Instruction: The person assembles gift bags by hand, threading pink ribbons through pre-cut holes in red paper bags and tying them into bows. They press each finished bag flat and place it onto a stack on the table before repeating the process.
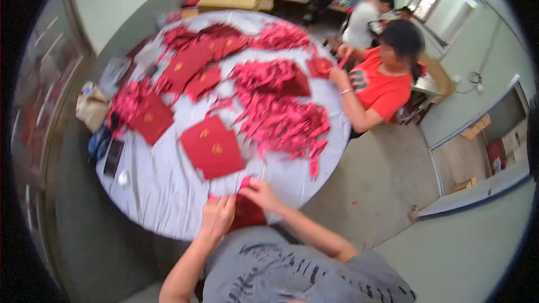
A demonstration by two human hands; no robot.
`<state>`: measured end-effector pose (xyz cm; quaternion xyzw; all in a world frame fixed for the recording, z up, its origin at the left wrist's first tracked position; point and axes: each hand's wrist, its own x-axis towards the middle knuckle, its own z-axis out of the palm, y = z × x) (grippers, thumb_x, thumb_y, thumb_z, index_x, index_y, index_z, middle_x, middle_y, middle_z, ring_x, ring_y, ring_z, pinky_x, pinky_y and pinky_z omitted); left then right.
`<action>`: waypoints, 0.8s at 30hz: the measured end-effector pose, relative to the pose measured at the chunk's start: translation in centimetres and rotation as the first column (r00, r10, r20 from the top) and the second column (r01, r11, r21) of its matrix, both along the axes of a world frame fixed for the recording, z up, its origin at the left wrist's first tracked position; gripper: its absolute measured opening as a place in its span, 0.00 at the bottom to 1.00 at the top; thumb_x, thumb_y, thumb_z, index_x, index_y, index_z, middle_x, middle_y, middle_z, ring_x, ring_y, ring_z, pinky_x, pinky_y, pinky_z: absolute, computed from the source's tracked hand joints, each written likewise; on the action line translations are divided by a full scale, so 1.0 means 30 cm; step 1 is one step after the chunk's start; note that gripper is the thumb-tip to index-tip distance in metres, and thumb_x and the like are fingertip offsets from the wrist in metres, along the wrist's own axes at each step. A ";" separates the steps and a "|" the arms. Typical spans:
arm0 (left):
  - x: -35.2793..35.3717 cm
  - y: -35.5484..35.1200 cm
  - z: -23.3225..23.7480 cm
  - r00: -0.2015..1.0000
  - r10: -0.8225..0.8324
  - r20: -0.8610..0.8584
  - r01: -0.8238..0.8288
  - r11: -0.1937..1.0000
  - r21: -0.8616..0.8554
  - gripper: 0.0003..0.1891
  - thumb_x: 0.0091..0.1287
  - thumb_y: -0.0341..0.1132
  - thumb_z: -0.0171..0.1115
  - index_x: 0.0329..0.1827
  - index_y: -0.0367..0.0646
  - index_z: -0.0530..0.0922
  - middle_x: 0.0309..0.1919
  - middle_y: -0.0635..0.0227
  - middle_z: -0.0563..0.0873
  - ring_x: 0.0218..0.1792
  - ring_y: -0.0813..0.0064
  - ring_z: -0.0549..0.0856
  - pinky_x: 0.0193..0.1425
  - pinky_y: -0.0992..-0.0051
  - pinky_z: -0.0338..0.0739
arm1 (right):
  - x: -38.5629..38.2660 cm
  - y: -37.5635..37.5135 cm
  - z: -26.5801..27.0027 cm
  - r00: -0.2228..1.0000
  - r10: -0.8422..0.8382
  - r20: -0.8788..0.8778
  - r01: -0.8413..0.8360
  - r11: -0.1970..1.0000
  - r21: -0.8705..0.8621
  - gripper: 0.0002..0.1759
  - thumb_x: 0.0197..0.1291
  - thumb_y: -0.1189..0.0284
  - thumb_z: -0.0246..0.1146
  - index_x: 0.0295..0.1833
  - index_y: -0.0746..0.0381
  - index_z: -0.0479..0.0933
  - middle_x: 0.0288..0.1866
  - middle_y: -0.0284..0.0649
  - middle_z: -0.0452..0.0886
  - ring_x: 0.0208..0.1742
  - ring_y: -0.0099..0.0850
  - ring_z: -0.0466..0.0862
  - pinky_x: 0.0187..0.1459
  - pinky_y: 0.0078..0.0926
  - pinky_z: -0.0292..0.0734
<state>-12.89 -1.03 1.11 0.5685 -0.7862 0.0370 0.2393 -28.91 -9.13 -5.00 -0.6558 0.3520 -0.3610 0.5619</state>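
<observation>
At the near edge of the table, both of my hands work over a dark red flat piece (247, 213) that sits against my lap. My left hand (218, 216) is closed at its left side, with a bit of pink ribbon showing past the fingers. My right hand (261, 195) pinches a pink ribbon (245, 182) above the piece's top edge. Just beyond my hands lies a stack of flat red squares with gold print (210, 148). A heap of pink ribbons (286, 123) spreads to its right.
The round table (168, 191) has a white cover. More red pieces (188, 67) and ribbons lie across it. A phone (114, 157) and a cloth bag (92, 106) are at the left edge. A co-worker in a red shirt (382, 84) handles a red piece (320, 67) at the right.
</observation>
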 end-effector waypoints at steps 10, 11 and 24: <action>0.034 0.007 -0.072 0.993 0.101 -0.063 -0.107 0.988 -0.112 0.04 0.52 0.30 0.57 0.27 0.45 0.71 0.24 0.67 0.72 0.25 0.71 0.77 0.29 0.71 0.71 | -0.018 -0.011 0.054 0.999 0.037 -0.038 -0.031 0.991 0.127 0.07 0.58 0.73 0.62 0.34 0.66 0.76 0.26 0.29 0.75 0.29 0.17 0.72 0.33 0.18 0.69; 0.041 0.009 -0.079 0.993 0.094 -0.065 -0.100 0.990 -0.097 0.05 0.52 0.31 0.58 0.26 0.45 0.70 0.22 0.67 0.71 0.24 0.71 0.76 0.28 0.71 0.70 | -0.018 -0.011 0.055 0.999 0.035 -0.037 -0.029 0.987 0.156 0.07 0.59 0.73 0.61 0.34 0.66 0.76 0.26 0.29 0.75 0.30 0.16 0.72 0.32 0.18 0.69; 0.062 0.063 -0.072 0.984 -0.012 -0.176 0.014 1.000 0.008 0.09 0.50 0.29 0.64 0.26 0.42 0.70 0.26 0.63 0.75 0.27 0.65 0.77 0.30 0.68 0.71 | -0.015 -0.021 0.002 1.000 0.002 0.014 -0.005 0.978 0.207 0.07 0.58 0.72 0.62 0.33 0.66 0.76 0.26 0.27 0.76 0.29 0.14 0.71 0.31 0.16 0.67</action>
